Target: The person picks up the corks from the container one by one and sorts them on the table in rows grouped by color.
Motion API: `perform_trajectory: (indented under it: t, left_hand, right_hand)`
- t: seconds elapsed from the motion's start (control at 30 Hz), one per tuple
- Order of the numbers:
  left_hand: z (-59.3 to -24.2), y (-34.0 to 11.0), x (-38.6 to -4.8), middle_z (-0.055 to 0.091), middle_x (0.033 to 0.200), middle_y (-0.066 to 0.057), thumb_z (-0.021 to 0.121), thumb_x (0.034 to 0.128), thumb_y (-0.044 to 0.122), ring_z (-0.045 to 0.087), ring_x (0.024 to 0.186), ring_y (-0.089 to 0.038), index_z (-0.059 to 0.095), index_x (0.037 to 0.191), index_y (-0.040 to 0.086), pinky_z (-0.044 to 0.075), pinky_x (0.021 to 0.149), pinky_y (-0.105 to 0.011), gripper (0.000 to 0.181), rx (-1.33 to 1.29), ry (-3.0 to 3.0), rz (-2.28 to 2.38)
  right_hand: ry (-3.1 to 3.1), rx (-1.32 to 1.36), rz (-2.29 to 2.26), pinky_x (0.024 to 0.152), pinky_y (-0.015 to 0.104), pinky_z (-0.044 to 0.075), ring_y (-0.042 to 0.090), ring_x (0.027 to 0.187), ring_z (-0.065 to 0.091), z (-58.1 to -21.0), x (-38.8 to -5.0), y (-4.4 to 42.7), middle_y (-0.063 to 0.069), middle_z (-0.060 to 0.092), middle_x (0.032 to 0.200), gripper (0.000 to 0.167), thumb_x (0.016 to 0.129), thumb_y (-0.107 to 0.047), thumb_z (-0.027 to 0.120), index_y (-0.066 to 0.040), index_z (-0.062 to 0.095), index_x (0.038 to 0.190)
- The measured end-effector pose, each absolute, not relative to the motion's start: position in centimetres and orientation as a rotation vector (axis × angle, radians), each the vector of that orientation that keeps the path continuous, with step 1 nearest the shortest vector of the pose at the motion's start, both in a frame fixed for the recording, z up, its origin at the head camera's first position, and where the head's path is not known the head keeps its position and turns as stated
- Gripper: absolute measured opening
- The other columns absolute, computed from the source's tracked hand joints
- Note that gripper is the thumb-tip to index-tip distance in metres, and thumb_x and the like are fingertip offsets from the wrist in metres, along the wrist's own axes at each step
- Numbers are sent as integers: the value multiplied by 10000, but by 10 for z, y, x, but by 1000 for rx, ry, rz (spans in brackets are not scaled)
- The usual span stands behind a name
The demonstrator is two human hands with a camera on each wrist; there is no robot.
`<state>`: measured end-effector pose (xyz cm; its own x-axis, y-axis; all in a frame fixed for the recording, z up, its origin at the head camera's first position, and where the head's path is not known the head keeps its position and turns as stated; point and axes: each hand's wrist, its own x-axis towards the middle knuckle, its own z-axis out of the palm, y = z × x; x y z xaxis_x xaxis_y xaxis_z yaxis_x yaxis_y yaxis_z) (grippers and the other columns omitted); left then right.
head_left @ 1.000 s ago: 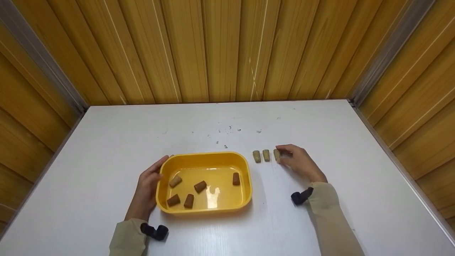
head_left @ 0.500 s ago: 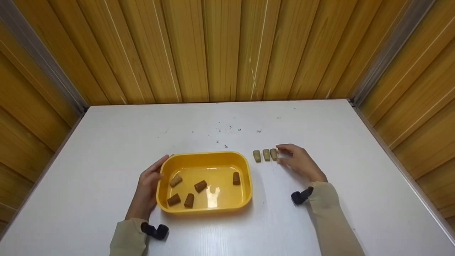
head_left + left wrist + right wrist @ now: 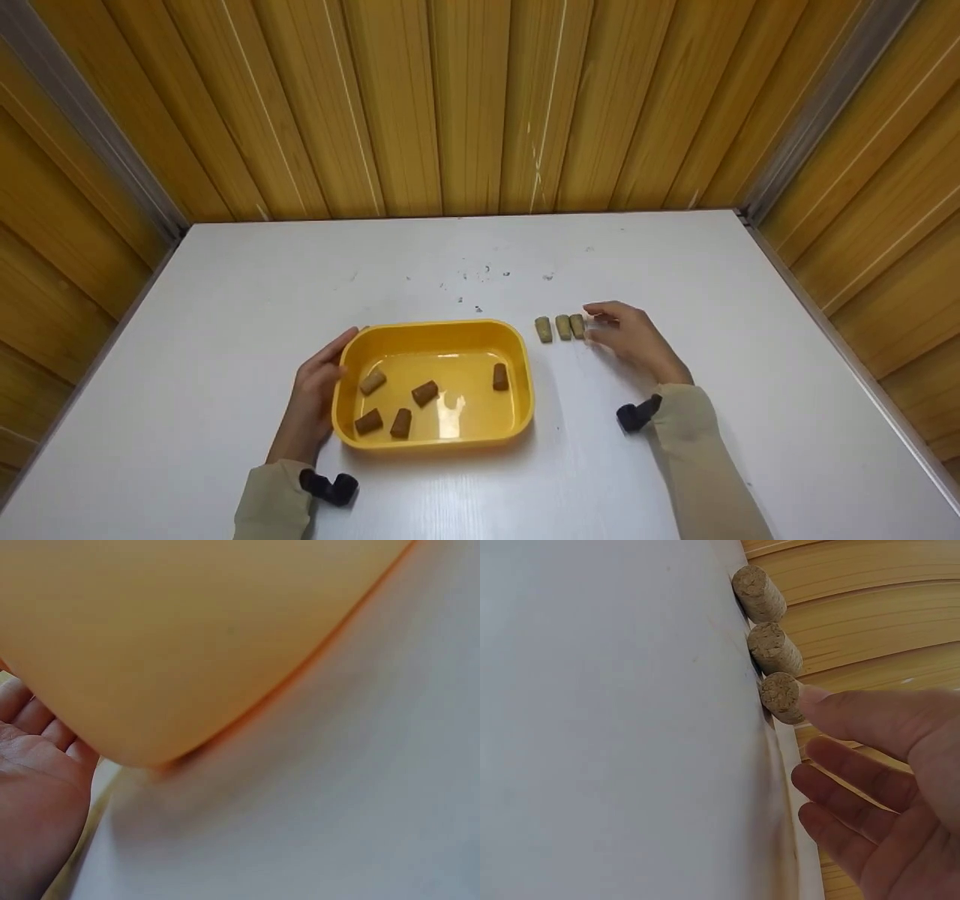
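Note:
In the head view, my left hand [image 3: 311, 394] holds the left side of a yellow tray [image 3: 431, 444], its thumb at the rim. The left wrist view shows the palm against the outside of the tray wall [image 3: 165, 675]. Inside the tray lie several brown corks [image 3: 424, 393] and one paler cork [image 3: 373, 381]. To its right, three pale tapered corks lie in a row: a left cork [image 3: 544, 330], a middle cork [image 3: 563, 327] and a right cork [image 3: 577, 326]. My right hand [image 3: 634, 341] is beside the right cork, fingers parted; in the right wrist view its thumb meets that cork [image 3: 780, 696].
A white table [image 3: 480, 502] with dark specks lies underneath. Yellow wood-patterned panels [image 3: 465, 105] stand behind it and at both sides. Each sleeve carries a black wrist device, one on the left [image 3: 330, 487] and one on the right [image 3: 637, 415].
The right cork has slid left, close to the middle cork. My right hand stays nearly in place, its fingers now at that cork's right side. The left hand keeps its hold on the tray.

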<state>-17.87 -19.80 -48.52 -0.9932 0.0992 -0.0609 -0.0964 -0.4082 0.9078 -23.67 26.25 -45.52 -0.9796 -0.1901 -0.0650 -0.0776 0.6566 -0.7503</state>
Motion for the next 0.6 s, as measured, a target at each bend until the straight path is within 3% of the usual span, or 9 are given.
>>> perform_trajectory:
  t: [0.33,0.6]
  left_hand:
    - [-486,-200,-178,483,1435,-20,329,861,-82,472,1321,-102,349,1463,-5,395,1090,-254,607,18,1581,2580]
    - [-487,-198,-179,536,1387,29,323,863,-85,480,1312,-85,352,1460,-10,396,1086,-246,603,22,1609,2567]
  right_hand:
    - [2849,-387,-1208,1073,479,428,386,1218,530,-430,-241,254,204,582,1310,438,888,-103,653,4,564,1302]
    - [2859,-509,-1172,1065,448,445,326,1198,565,-401,-240,228,134,622,1280,397,867,-106,680,-56,620,1256]
